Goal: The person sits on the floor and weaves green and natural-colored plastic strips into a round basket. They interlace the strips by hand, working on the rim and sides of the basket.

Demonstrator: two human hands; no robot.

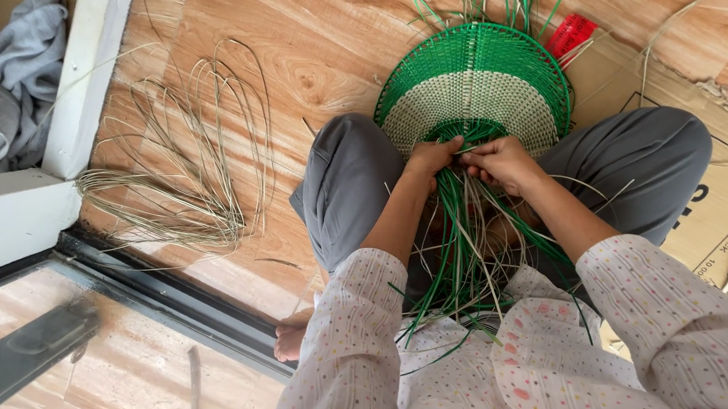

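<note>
I sit on the wooden floor (287,49) with my knees apart in grey trousers (355,188), and the woven piece (474,80) lies between them, its rounded edge pointing away from me. It is a half-round panel, green around the rim and pale in the middle band, with green again at the near edge where I work.

My left hand (433,156) is closed at that near edge, fingers curled around a few green strands (459,249); I pinch them against the weave. My right hand (505,164) is just beside it, almost touching, its fingers bent and pressed down on the same bunch. Which strand each fingertip grips I cannot tell, since the strips cross over my knuckles and hide them.

From my hands the loose green and pale strips run toward me in a fan and lie across my lap and my dotted shirt (550,353).

Off to my left, well apart from the weave, a loose bundle of pale cane strips (185,165) lies looped on the floor. A red tag (571,33) shows just beyond the panel's far right rim, and flattened cardboard (717,200) lies under my right leg. A grey cloth (11,83) sits in the far left corner behind a white frame (79,87).
</note>
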